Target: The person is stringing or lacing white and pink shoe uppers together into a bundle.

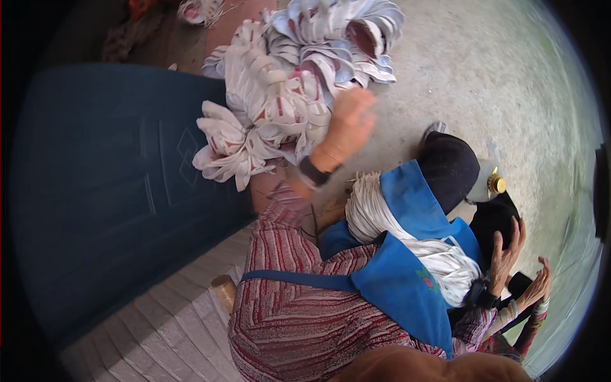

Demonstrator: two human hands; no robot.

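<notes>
My left hand (pixel 349 122), with a dark band at the wrist, is over the near side of a heap of white shoe uppers (pixel 273 95) with reddish parts. Its fingers are smeared by motion, so whether they hold anything is unclear. My right hand (pixel 506 254), also with a dark wristband, is raised at the right, its fingers spread apart and nothing visible in them. Across the blue apron (pixel 414 197) on my lap lies a thick bundle of white shoelaces (pixel 375 213). The laces run toward my right wrist.
Another person's hand (pixel 533 294) with a bracelet is close beside my right hand. A dark blue door panel (pixel 114 165) fills the left. A pale container with a gold cap (pixel 498 184) stands past my knee on the concrete floor (pixel 509 83). A greenish sheet (pixel 573 274) borders the right.
</notes>
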